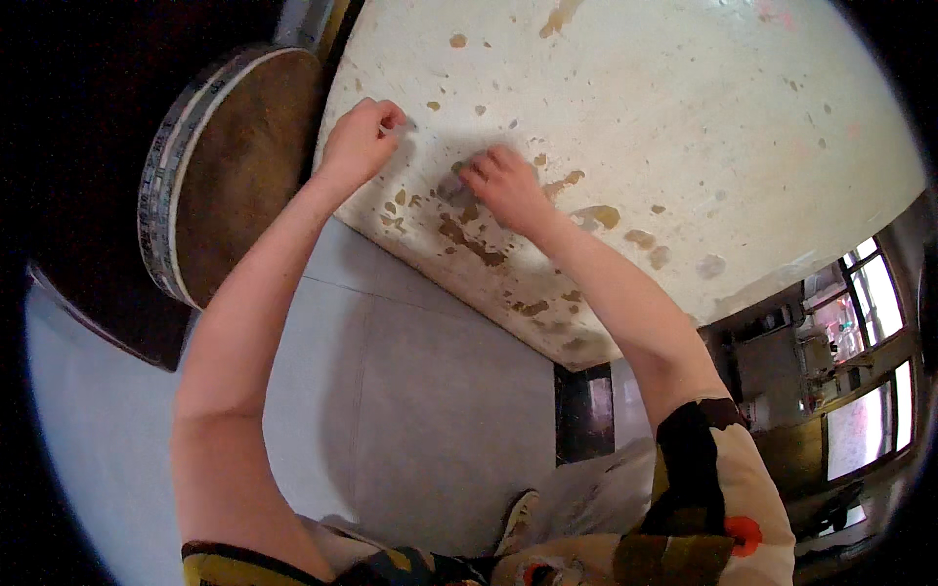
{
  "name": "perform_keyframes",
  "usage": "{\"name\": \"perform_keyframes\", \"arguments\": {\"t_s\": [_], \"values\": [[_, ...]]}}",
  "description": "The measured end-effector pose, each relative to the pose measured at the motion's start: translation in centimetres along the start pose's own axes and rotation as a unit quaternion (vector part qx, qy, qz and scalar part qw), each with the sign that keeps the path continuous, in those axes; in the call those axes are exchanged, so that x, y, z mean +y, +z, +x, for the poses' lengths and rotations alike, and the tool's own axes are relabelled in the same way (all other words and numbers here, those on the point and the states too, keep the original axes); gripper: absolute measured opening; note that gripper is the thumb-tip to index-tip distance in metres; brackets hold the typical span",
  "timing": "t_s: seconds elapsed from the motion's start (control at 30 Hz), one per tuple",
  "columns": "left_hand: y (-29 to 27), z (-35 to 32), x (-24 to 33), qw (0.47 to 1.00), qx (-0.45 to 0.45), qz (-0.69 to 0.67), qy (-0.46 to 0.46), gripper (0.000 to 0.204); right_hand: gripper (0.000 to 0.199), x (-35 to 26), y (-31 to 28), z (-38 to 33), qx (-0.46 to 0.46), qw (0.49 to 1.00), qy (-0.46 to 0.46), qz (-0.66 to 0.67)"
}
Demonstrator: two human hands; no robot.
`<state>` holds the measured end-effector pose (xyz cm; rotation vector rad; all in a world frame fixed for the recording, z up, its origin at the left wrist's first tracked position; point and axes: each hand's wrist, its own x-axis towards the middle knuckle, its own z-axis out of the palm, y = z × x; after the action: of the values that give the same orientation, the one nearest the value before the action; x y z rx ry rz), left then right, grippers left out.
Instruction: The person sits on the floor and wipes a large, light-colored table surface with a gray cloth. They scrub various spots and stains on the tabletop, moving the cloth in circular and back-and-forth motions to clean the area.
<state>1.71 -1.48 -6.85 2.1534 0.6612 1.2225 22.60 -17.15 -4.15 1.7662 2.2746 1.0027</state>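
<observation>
My left hand [363, 142] is over the near left part of a worn white tabletop [664, 117]. Its thumb and forefinger come together in a pinch; whatever they hold, if anything, is too small to see. To its right, my right hand [506, 186] is low over the same surface with the fingers curled in, slightly blurred. A greyish patch [455, 186] shows beside its fingertips; I cannot tell whether it is a thin clear thing or a mark on the surface. Brown worn spots [469, 239] surround that hand, most of them toward the near edge.
Left of the table stands a round, drum-like object [244, 166] with a brown face and a patterned band round its rim. Grey floor [420, 391] lies below the near edge, with my shoe [520, 518] on it. Windows [870, 293] are at the far right.
</observation>
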Motion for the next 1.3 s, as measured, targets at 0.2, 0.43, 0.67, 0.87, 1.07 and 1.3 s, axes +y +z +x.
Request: {"name": "perform_keyframes", "arguments": {"t_s": [0.2,0.43,0.67,0.87,1.07,1.3], "values": [[-0.9,-0.3,-0.2,0.999,0.008,-0.039,-0.019,0.023,0.039,2.5,-3.1,2.3,0.016,0.999,-0.035,-0.024],[1.5,-0.2,-1.3,0.999,0.006,-0.029,-0.037,0.022,0.041,8.7,-10.8,8.9,0.275,0.954,0.068,-0.102],[1.5,-0.5,-1.0,1.000,-0.007,-0.019,-0.007,0.024,0.042,2.4,-1.5,6.4,0.075,0.995,-0.035,-0.058],[-0.3,-0.7,-1.1,1.000,-0.007,-0.012,0.011,0.028,0.041,2.1,-2.9,2.7,0.036,0.998,-0.031,-0.041],[0.1,-1.7,-2.9,1.000,-0.017,-0.022,-0.012,0.024,0.059,10.5,-13.8,0.4,0.220,0.968,0.082,-0.090],[1.5,-1.1,-3.2,0.997,-0.054,-0.046,-0.008,0.026,0.052,8.0,-11.4,-5.7,0.202,0.971,0.113,-0.060]]}}
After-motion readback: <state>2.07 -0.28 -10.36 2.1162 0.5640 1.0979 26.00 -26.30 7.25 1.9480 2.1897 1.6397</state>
